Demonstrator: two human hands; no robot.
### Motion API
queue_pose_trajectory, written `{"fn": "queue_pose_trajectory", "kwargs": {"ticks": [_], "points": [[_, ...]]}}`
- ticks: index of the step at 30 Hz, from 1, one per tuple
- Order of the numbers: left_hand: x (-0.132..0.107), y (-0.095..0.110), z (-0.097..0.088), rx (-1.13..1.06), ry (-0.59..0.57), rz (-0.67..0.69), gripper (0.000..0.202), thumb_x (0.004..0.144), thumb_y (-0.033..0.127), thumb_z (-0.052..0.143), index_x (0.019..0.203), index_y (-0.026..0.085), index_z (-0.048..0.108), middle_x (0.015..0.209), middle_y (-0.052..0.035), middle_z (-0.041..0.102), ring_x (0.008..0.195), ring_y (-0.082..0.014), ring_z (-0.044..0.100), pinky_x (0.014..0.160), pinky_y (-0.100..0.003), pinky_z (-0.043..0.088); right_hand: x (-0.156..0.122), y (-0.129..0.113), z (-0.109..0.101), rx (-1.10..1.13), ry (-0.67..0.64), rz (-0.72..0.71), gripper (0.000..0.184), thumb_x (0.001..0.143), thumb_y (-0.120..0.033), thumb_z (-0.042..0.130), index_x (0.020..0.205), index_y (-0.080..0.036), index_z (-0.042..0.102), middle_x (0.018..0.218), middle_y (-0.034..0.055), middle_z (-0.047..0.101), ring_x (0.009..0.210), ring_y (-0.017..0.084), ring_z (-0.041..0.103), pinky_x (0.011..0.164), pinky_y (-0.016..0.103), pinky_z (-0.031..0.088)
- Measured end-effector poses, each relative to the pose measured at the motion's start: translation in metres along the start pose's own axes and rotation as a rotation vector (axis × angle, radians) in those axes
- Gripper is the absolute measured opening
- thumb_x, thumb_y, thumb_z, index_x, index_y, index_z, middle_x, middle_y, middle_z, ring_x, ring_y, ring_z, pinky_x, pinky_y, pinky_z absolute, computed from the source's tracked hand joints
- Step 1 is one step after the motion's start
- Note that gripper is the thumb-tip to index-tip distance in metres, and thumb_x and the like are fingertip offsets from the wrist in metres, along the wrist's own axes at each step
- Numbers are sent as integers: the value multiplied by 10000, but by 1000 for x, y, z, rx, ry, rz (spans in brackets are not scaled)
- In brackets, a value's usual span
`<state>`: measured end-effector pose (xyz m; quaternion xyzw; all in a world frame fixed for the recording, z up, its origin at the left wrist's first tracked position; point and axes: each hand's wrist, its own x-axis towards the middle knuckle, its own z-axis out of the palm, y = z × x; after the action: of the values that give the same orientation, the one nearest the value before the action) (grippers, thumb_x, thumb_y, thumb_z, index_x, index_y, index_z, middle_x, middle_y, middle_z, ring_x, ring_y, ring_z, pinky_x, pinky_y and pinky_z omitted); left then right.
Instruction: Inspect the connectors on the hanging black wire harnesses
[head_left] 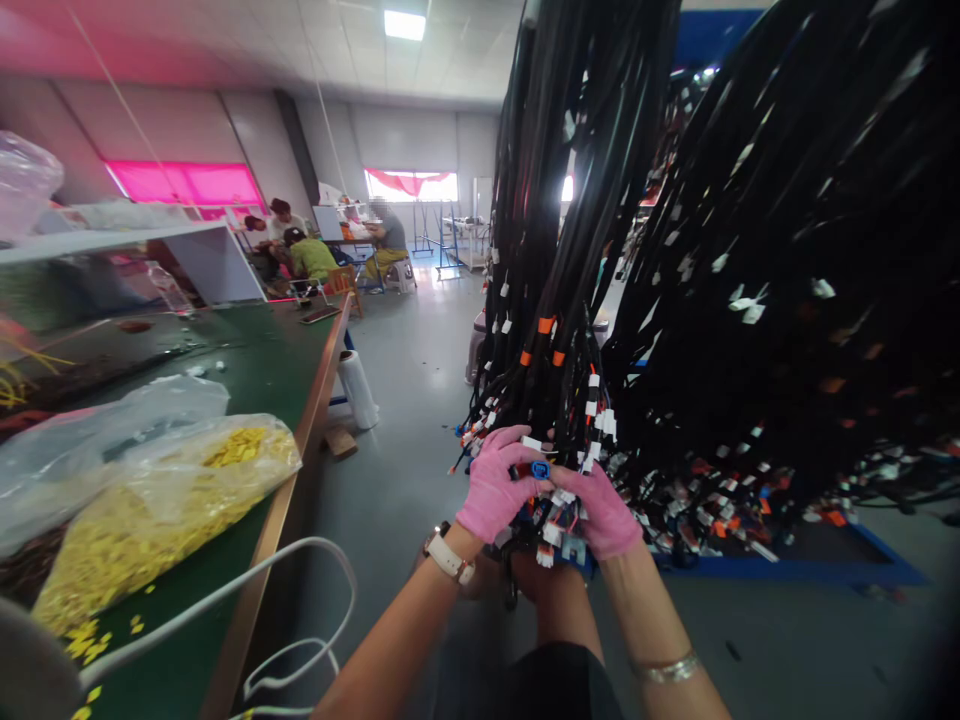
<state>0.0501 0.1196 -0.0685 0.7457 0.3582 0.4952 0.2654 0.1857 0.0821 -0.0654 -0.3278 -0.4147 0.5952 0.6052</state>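
Note:
My left hand, in a pink glove, is closed around a blue connector at the end of a wire harness. My right hand, gloved the same way, has its thumb and fingers bent in beside that connector; whether it grips anything is hidden among the wires. Around both hands hang harness ends with white connectors and white labels. Above them a thick bundle of black harnesses hangs down, marked with orange tape.
A green-topped table stands at left with a bag of yellow parts. A white cable loops off its edge. More harnesses hang at right over a blue frame. Several people sit further back.

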Motion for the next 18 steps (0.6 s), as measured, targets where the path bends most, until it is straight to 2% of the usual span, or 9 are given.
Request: {"fn": "queue_pose_trajectory", "kwargs": {"ticks": [5, 8, 12, 15, 16, 18], "points": [[-2, 2, 4, -7, 17, -37, 211, 633, 111, 715, 800, 238, 686, 1121, -18, 584, 1085, -182, 498, 956, -340, 394, 1, -2, 1, -26, -31, -38, 406, 667, -166, 692, 1060, -223, 604, 1021, 28, 667, 908, 216, 604, 844, 369, 442], [-4, 2, 6, 4, -7, -48, 238, 645, 96, 691, 827, 250, 689, 1160, -13, 558, 1113, -181, 483, 974, -329, 390, 1, 0, 0, -38, -43, -51, 383, 638, -183, 712, 1007, -214, 618, 986, 30, 671, 904, 220, 595, 829, 368, 446], [-10, 12, 2, 72, -31, -113, 458, 632, 132, 693, 1060, 276, 614, 1238, -22, 501, 1152, -201, 460, 999, -345, 383, 0, 0, -1, -19, -49, -56, 356, 625, -193, 717, 969, -205, 626, 963, 29, 667, 886, 221, 593, 817, 368, 446], [-22, 36, -15, 187, -24, -146, 605, 656, 179, 667, 1226, 275, 486, 1277, -46, 476, 1187, -232, 434, 1025, -395, 361, -2, -2, 0, 0, -41, -30, 328, 621, -186, 721, 938, -197, 635, 937, 33, 669, 831, 214, 601, 789, 367, 453], [-29, 46, -24, 212, -36, -128, 583, 681, 200, 646, 1233, 283, 477, 1269, -46, 486, 1182, -232, 442, 1022, -398, 365, -2, -3, 1, 1, -43, -18, 312, 621, -185, 722, 922, -195, 639, 917, 34, 671, 814, 212, 603, 779, 366, 454], [-45, 68, -45, 222, -132, -40, 491, 721, 244, 609, 1195, 320, 508, 1232, -23, 522, 1140, -209, 485, 991, -352, 407, -2, -4, 1, 1, -52, 4, 285, 617, -190, 725, 891, -190, 643, 898, 39, 673, 803, 212, 604, 771, 365, 453]]}}
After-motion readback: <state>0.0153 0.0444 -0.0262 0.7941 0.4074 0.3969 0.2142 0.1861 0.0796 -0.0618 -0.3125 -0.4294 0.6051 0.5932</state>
